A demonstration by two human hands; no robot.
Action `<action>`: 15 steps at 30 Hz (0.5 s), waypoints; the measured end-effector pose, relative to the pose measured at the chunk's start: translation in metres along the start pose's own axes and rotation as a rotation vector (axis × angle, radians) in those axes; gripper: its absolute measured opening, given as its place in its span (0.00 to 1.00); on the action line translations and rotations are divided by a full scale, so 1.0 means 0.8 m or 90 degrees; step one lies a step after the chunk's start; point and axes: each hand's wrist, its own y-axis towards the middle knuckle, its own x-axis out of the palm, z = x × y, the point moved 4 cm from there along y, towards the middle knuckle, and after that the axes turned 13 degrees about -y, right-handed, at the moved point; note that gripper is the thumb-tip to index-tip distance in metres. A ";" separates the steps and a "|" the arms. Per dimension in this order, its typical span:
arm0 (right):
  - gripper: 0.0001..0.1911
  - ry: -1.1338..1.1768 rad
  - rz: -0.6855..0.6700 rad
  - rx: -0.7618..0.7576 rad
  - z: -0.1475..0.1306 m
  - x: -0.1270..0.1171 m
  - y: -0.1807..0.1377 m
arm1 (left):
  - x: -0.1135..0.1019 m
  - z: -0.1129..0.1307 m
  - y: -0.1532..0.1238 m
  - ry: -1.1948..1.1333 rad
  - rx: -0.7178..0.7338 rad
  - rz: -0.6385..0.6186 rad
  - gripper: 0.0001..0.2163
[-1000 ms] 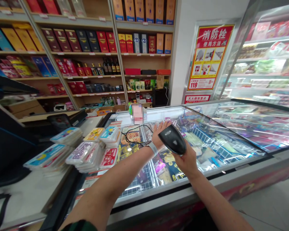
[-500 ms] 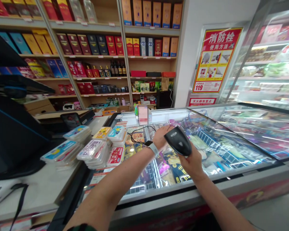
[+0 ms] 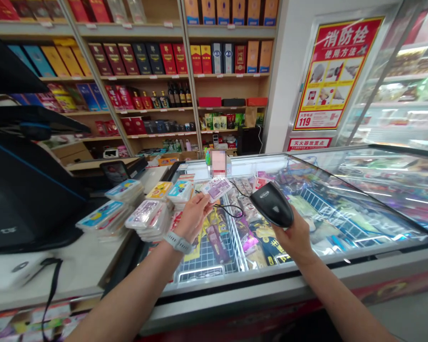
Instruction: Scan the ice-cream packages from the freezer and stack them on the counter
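My left hand (image 3: 196, 212), with a pale watch strap at the wrist, grips a flat clear plastic pack with a purple and white label (image 3: 217, 189). The pack is tilted above the freezer. In my right hand (image 3: 295, 237) is a black handheld barcode scanner (image 3: 272, 204), its head toward the left and a thin cable (image 3: 233, 209) near it. To the left of my left hand stand stacked packs with purple tops (image 3: 146, 213), blue tops (image 3: 102, 216) and a yellow top (image 3: 159, 190).
Below my hands is a glass-topped chest freezer (image 3: 235, 289) with wire baskets of bagged goods. A counter (image 3: 82, 266) with a black machine (image 3: 24, 190) lies left. Shelves of boxed goods (image 3: 164, 59) stand behind, beside a red fire-hydrant sign (image 3: 338, 73).
My left hand has moved left, away from the scanner's front, and the purple-labelled pack now shows in it. The scanner remains in my right hand. The view has shifted slightly.
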 end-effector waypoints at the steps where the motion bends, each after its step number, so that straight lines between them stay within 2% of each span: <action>1: 0.13 -0.003 -0.007 0.002 0.001 0.001 -0.001 | -0.007 -0.001 -0.006 -0.036 -0.021 0.008 0.13; 4: 0.15 -0.008 -0.036 -0.006 0.001 0.005 -0.003 | -0.013 0.000 -0.018 -0.157 -0.059 0.034 0.15; 6: 0.16 -0.008 -0.059 -0.026 0.000 0.007 -0.003 | -0.009 0.003 -0.021 -0.194 -0.047 0.042 0.17; 15: 0.17 0.008 -0.108 -0.131 -0.015 0.014 0.000 | -0.007 0.004 -0.020 -0.165 0.073 0.048 0.18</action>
